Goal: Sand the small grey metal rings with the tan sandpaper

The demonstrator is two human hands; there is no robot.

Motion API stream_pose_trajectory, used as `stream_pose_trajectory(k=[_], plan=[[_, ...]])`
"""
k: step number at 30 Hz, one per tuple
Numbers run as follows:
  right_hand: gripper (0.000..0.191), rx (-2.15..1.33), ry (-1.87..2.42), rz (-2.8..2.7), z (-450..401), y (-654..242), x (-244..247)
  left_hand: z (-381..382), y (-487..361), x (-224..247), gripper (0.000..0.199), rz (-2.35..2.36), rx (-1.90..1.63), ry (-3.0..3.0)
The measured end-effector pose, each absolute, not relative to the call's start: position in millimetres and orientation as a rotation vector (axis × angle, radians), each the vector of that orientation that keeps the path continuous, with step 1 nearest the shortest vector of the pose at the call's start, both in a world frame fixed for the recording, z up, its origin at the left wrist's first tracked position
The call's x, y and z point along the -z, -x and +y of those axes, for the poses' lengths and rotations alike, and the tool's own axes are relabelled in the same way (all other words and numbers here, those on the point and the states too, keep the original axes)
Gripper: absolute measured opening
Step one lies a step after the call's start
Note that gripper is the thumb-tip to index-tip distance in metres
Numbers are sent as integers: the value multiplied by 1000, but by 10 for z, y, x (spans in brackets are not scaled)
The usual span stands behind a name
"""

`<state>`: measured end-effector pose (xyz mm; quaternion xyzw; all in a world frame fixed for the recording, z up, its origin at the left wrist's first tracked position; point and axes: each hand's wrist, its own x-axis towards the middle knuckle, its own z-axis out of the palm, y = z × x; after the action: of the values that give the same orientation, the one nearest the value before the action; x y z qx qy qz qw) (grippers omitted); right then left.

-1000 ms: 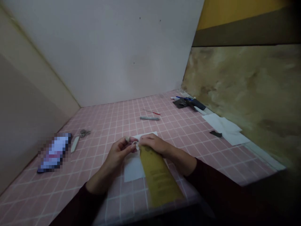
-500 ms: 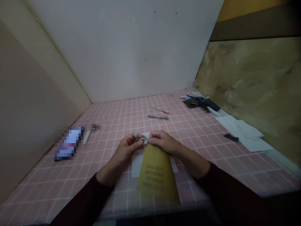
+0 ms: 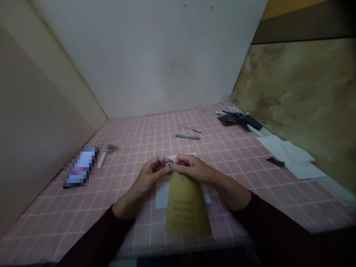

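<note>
My left hand point(image 3: 151, 174) is closed, pinching a small pale ring point(image 3: 169, 165) between thumb and fingers. My right hand point(image 3: 191, 167) is closed on the upper end of a yellow-brown sheet of sandpaper point(image 3: 187, 207), which hangs down toward the table's front edge with its printed back facing up. The corner of the sandpaper meets the ring where my two hands come together. Below both hands lies a sheet of white paper point(image 3: 161, 194), partly covered by the sandpaper. A pale band point(image 3: 160, 158) is around one finger of my left hand.
On the pink checked tablecloth lie a phone point(image 3: 81, 167), a white stick point(image 3: 102, 160) and scissors point(image 3: 111, 148) at left. A grey marker point(image 3: 187, 136) and a thin red-handled tool point(image 3: 191, 129) lie ahead. Dark scraps point(image 3: 230, 119) and white papers point(image 3: 289, 155) line the right wall.
The sandpaper's lower end has swung slightly and its corner has shifted against the ring. Both hands stay nearly in place; the view has moved a little.
</note>
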<state>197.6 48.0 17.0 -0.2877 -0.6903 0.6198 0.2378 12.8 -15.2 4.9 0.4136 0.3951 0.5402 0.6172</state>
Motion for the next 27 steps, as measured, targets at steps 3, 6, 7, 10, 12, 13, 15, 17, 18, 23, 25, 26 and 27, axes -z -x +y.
stream_pose_trajectory(k=[3, 6, 7, 10, 12, 13, 15, 17, 18, 23, 25, 26, 27], plan=[[24, -1652, 762, -1917, 485, -1982, -161, -147, -120, -54, 22, 915, -1246, -951], [23, -1655, 816, -1907, 479, -1982, -156, -144, -114, -51, 22, 923, -1244, -950], [23, -1663, 845, -1894, 476, -1981, -158, -145, -113, -49, 23, 926, -1241, -950], [23, -1681, 921, -1855, 466, -1976, -181, -150, -110, -41, 25, 940, -1215, -953], [22, -1710, 943, -1853, 462, -1975, -205, -152, -104, -33, 28, 942, -1192, -967], [22, -1731, 940, -1857, 461, -1975, -216, -150, -100, -29, 29, 938, -1185, -982], [23, -1764, 924, -1859, 459, -1975, -230, -145, -89, -23, 29, 928, -1174, -1019], [24, -1775, 909, -1855, 457, -1976, -232, -138, -80, -19, 28, 919, -1170, -1057], [25, -1780, 907, -1853, 455, -1976, -228, -135, -78, -19, 27, 916, -1165, -1072], [31, -1937, 887, -1736, 447, -1978, -198, -132, -77, -24, 25, 903, -1145, -1097], [34, -2003, 880, -1686, 444, -1978, -194, -130, -73, -20, 26, 899, -1142, -1096], [35, -2013, 882, -1682, 443, -1977, -195, -129, -69, -16, 27, 898, -1139, -1094], [36, -2009, 888, -1687, 441, -1976, -197, -127, -64, -12, 28, 900, -1140, -1092]])
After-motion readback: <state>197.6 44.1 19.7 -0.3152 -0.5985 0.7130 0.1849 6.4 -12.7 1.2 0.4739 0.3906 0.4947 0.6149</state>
